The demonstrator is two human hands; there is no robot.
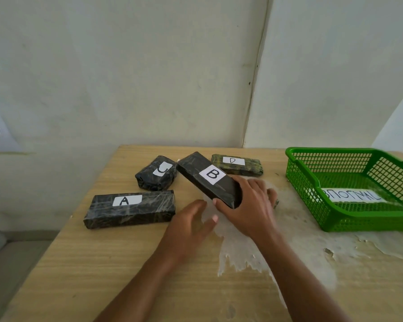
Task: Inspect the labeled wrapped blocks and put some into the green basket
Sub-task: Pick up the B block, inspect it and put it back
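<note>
Gripping block B [209, 180] tilted, right hand [249, 205]; left hand [191, 226] flat.

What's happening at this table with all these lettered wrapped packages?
A person is sorting wrapped blocks on a wooden table. Their right hand grips the near end of block B, which sits tilted, while the left hand is open beside it. Block A, block C and block D lie on the table untouched. The green basket on the right holds only a paper label, no blocks yet.
</note>
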